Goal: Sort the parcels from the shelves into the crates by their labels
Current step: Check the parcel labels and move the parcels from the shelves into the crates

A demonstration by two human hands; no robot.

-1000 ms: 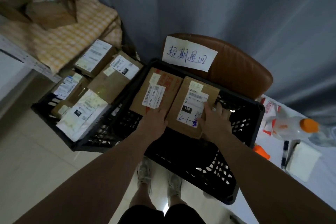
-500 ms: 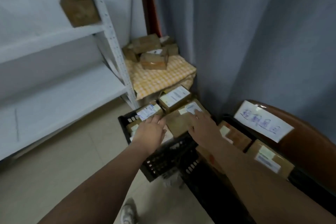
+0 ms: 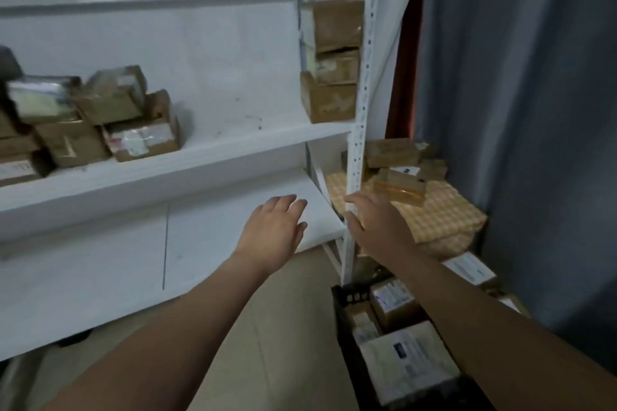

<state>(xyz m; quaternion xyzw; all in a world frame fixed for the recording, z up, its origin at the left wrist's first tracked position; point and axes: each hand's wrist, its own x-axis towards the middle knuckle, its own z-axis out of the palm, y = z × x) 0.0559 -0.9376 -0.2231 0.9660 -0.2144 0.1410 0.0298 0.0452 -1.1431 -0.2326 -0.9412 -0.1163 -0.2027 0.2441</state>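
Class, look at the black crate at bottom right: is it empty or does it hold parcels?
Not empty: the black crate holds several labelled parcels.

Matt white metal shelves [image 3: 213, 157] hold brown cardboard parcels [image 3: 140, 130].

On the shelf [image 3: 207, 157], a cluster of parcels [image 3: 100, 117] lies at the frame's left and a stack [image 3: 334, 60] at upper centre against the upright post [image 3: 364, 43]. Right of the post lies another pile [image 3: 397, 170], perhaps on a low stand [image 3: 444, 213]; the crate [image 3: 344, 304] at lower right holds more.
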